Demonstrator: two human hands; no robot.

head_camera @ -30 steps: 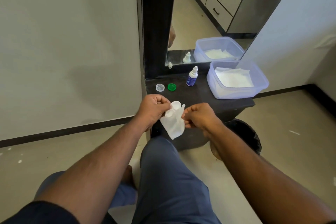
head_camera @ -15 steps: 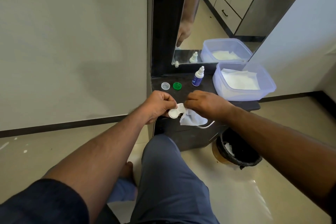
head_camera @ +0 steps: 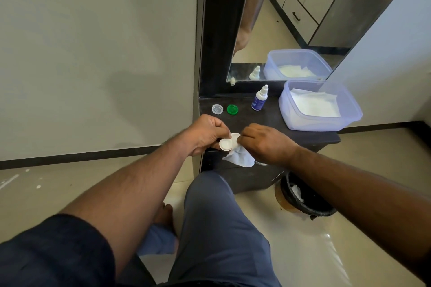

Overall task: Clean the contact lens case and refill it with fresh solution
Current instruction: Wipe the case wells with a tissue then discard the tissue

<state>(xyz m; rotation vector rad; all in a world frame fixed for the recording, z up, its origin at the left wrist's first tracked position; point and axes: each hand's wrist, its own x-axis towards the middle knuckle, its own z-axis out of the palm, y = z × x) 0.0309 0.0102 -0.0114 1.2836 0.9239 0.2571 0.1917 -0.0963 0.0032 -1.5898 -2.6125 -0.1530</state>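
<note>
**Lens case wiped w/ tissue at table's front edge**

Nearest: person's knee in grey trousers, both forearms reaching fwd. Left hand (head_camera: pixel 205 134) has its grip pinched on the white contact lens case (head_camera: pixel 229 142), wells facing up. Right hand (head_camera: pixel 263 143) has its grip curled on a white tissue (head_camera: pixel 240 158), fingertips at the case's right well; tissue hangs below. Bin w/ black liner (head_camera: pixel 305 200) on floor, right of table (head_camera: pixel 268 121). Farther back on table: clear cap (head_camera: pixel 217 109) just beside green cap (head_camera: pixel 232 109), solution bottle (head_camera: pixel 259 98) upright, plastic tub (head_camera: pixel 319 106) w/ tissues at right. Mirror (head_camera: pixel 291 18) behind.
</note>
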